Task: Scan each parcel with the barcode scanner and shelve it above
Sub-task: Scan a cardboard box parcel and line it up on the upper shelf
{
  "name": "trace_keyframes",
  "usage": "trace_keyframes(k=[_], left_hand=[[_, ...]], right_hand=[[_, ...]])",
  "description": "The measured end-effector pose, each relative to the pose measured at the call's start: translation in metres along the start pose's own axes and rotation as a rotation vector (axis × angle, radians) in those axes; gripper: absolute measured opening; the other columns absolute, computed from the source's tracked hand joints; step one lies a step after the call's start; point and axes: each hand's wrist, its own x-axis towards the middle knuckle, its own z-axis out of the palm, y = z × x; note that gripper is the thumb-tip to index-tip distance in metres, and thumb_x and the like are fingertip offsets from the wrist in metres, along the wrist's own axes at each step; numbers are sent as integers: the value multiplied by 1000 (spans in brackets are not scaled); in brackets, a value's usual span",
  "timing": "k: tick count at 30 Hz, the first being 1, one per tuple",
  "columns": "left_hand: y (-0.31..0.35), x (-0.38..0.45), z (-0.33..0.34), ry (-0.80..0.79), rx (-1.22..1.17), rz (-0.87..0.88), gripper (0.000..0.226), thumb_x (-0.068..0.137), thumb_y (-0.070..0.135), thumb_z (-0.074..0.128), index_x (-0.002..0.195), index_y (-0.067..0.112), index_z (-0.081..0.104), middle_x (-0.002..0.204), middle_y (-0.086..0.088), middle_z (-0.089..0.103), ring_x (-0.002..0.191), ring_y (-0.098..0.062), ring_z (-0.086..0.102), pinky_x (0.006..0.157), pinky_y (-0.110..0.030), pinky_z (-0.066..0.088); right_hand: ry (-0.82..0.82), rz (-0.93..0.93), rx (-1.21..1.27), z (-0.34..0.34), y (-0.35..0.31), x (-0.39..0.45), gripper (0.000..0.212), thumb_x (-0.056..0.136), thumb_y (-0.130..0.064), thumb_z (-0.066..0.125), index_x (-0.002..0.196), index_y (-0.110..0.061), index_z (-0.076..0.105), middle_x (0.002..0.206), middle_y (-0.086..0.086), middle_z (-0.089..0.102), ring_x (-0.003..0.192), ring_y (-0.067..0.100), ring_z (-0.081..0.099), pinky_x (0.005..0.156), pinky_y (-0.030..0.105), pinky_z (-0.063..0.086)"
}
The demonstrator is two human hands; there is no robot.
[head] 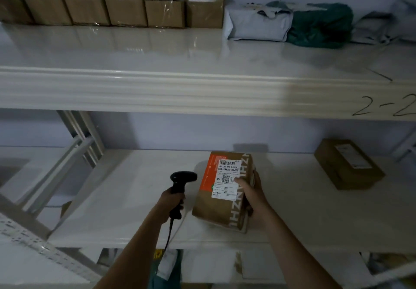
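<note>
A brown cardboard parcel [221, 201] with an orange panel and a white barcode label is tilted up over the lower shelf [126, 189]. My right hand [252, 196] grips its right side, thumb lying on the label. My left hand [172, 200] holds the handle of a black barcode scanner [182, 178], whose head sits just left of the parcel's label, a small gap apart. The scanner's cable hangs down past my left forearm. The upper shelf [157, 54] above carries parcels along its back.
On the upper shelf stand a row of brown boxes [126, 11], a grey mailer bag [256, 24] and a green bag [319, 26]. Another brown box [347, 164] lies on the lower shelf at right. A shelf post [74, 153] slants at left. "2-2" is written on the upper shelf's edge.
</note>
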Motion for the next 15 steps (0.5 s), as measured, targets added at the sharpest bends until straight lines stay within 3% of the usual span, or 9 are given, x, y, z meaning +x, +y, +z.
trace_keyframes(k=[2,4,7,9,11,12,14,15], left_hand=[[13,-9,-5,-15,-192,12,9,89,5,62,96,0,64,74,-16,59,62,-29,59,61,-37,53],[29,-19,-7,-46,-271,35,13,88,6,65,97,-2,63,75,-17,60,64,-32,63,61,-43,58],[55,-35,-4,-56,-197,161,14,87,11,64,96,1,63,68,-12,62,51,-23,57,52,-34,52],[71,-44,-1,-33,-95,259,13,86,18,63,92,7,63,60,-6,59,45,-17,51,48,-29,46],[84,-50,3,-9,-8,326,16,85,25,62,89,10,62,56,-3,57,43,-17,49,46,-28,43],[90,-53,5,0,22,343,18,84,28,62,88,10,62,56,-3,57,44,-18,49,47,-28,43],[99,-59,8,6,55,349,22,81,32,62,85,10,62,55,-3,57,44,-19,49,48,-29,42],[102,-61,9,2,60,339,23,79,32,63,84,9,62,55,-3,57,44,-20,48,47,-29,41]], right_hand=[[-3,-20,0,1,0,1,37,75,-29,80,96,-53,63,99,-6,78,83,15,77,76,41,62],[3,-41,-7,3,-3,-1,64,68,-34,84,119,-56,52,102,-11,77,88,15,76,77,41,63],[17,-58,-35,9,-8,-2,95,63,-45,87,139,-61,32,105,-13,75,94,12,74,83,39,61],[65,-77,-71,14,-14,-6,96,62,-51,87,132,-74,26,96,-21,71,83,-5,70,72,20,57],[111,-112,-95,20,-19,-6,84,68,-43,88,109,-88,30,88,-23,65,71,-14,66,59,5,49],[114,-127,-112,24,-21,-7,84,70,-41,87,109,-88,29,94,-16,63,79,-11,65,65,7,50],[103,-169,-162,29,-22,-8,102,72,-43,86,134,-77,13,111,2,52,108,8,47,88,22,45],[111,-184,-176,29,-22,-8,110,72,-43,86,143,-70,5,118,6,49,113,12,38,93,28,41]])
